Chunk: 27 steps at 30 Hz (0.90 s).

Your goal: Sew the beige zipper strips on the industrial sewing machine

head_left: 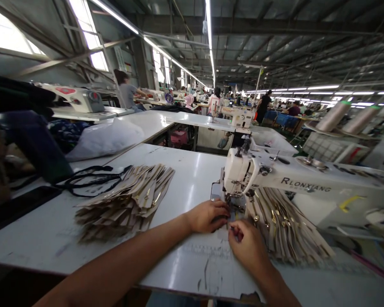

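Observation:
A white sewing machine [243, 172] stands on the table, its needle area close beyond my hands. My left hand [208, 216] rests on the table just before the presser foot, fingers bent and together; what lies under them is hidden. Close beside it, my right hand [247, 239] is pinched shut, with a small dark bit showing at the fingertips, too small to name. Right of it, under the machine arm, lies a fanned row of beige zippers [283, 228] with gold sliders. Another pile of beige zippers [123, 204] lies to the left, beyond my left forearm.
Black cords [92, 181] lie behind the left pile, near a white plastic bag [110, 136]. Thread cones [334, 116] stand at the right. A pink strip [371, 264] lies at the right of the table. Further back are other sewing machines [240, 116] and several people.

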Tool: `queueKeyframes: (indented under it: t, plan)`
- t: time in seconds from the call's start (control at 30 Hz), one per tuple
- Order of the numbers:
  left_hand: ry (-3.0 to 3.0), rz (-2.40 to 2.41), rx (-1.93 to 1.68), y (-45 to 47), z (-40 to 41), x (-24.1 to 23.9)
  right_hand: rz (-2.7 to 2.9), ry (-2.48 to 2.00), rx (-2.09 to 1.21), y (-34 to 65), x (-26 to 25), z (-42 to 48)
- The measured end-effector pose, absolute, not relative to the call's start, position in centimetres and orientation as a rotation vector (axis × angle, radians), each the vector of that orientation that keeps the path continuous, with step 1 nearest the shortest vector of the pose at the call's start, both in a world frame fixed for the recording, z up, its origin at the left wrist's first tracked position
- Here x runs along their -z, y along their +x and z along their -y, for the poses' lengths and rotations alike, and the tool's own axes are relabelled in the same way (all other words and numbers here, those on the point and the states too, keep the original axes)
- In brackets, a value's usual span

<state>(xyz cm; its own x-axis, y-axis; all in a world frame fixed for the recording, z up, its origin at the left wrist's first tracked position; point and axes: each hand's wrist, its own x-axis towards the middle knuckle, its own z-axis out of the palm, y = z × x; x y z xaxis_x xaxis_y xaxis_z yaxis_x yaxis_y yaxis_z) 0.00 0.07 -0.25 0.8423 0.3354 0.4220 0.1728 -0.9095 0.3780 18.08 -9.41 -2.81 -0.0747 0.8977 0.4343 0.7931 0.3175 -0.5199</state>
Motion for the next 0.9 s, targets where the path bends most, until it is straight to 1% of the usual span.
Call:
queueKeyframes:
  t: [0.27, 0.57, 0.9]
  plan:
    - [2.742, -0.376, -0.715, 0.1, 0.16, -0.03, 1.902, -1.428, -0.195, 18.09, 2.59, 9.6]
    - [2.771, -0.41, -0.697, -0.02, 0.17, 0.16, 1.981, -1.523, -0.016, 17.51, 2.41, 10.04]
    - [2.763, -0.384, -0.66, -0.21, 0.31, -0.16, 1.987, -1.463, -0.081, 17.87, 2.09, 10.4]
